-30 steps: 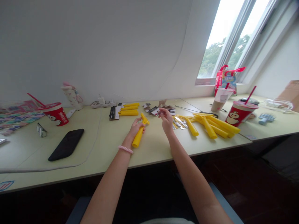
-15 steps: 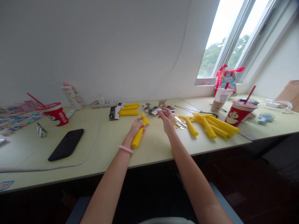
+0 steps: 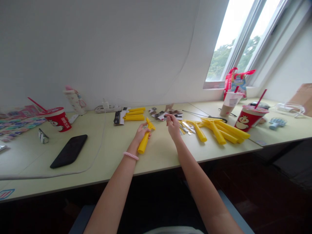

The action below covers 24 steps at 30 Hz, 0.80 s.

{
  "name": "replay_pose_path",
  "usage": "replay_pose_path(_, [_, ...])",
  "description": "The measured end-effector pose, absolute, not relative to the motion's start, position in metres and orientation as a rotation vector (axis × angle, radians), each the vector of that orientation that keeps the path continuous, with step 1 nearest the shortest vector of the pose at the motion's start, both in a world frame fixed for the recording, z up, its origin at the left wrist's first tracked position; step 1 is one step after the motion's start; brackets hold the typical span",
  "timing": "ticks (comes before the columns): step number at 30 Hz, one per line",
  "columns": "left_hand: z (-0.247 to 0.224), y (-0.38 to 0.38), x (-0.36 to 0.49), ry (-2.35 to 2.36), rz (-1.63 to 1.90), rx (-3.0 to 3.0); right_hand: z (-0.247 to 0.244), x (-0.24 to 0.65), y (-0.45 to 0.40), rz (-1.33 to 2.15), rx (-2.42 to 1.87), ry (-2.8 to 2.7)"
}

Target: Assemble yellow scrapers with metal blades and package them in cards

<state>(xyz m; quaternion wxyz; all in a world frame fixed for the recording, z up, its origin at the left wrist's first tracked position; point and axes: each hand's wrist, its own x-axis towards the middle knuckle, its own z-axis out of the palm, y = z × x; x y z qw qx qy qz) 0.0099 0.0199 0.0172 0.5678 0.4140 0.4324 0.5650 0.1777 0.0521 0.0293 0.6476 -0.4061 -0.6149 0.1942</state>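
My left hand (image 3: 140,133) is wrapped round a yellow plastic tool (image 3: 144,143) with a tube-like handle and a wider head pointing away from me. To its right my right hand (image 3: 173,126) is raised over the table, its fingers pinched together; what they hold, if anything, is too small to make out. Beyond that hand lie black and white cards (image 3: 160,115). Thin metal blades (image 3: 188,126) lie just right of it, beside a pile of yellow T-shaped tools (image 3: 217,131). More yellow handles (image 3: 135,117) with black cards rest at the back.
At the left are a black phone (image 3: 69,151), a red cup (image 3: 58,120), a white bottle (image 3: 76,101) and a cable. A power strip (image 3: 107,108) lies by the wall. Two more cups (image 3: 248,119) (image 3: 229,105) stand at the right, near a blue brush-like object (image 3: 277,123).
My right hand has shifted slightly, and its fingers have turned away from the cards. My left hand with the yellow tool has barely moved.
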Motion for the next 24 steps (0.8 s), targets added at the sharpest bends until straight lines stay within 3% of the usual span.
replay_pose_path(19, [0.0168,0.0180,0.0119,0.992,1.298,1.008,0.0301,0.1731,0.0548,0.682,-0.712,-1.271])
replay_pose_path(24, [0.0175,0.0180,0.0113,1.019,1.334,0.982,0.0279,0.1756,0.0563,0.478,-0.883,-1.326])
